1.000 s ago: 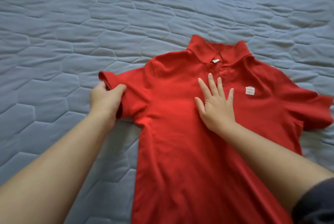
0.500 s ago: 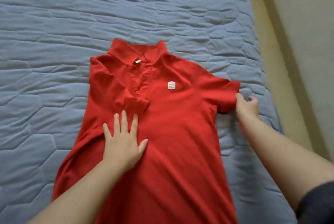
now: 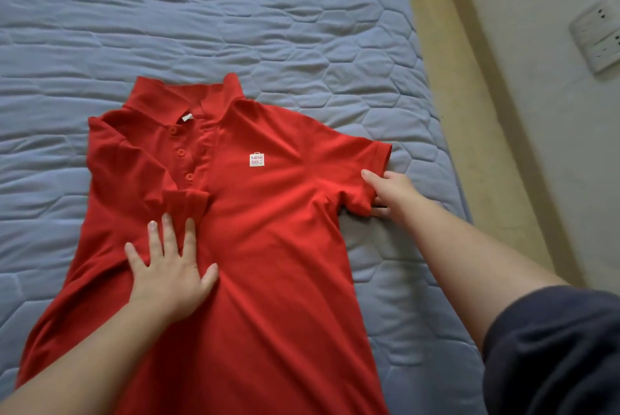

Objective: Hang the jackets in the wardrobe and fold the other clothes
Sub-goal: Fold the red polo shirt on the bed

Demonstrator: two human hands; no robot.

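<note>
Shirt: red polo shirt (image 3: 268,247) lay on grey-blue quilted bed (image 3: 235,29).
Label: white patch (image 3: 257,159) read "MINISO".
Left hand (image 3: 167,273): grip wide, pressed flat on shirt.
Right hand (image 3: 389,191): grip held right sleeve (image 3: 362,159).

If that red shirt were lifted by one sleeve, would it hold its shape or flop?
Probably flop: the red shirt creases around the pressing left hand, and its folded sleeve lies limp. It seems light: the right hand pinches the other sleeve with thumb and fingers alone. The quilted bedcover would likely resist sliding.
</note>
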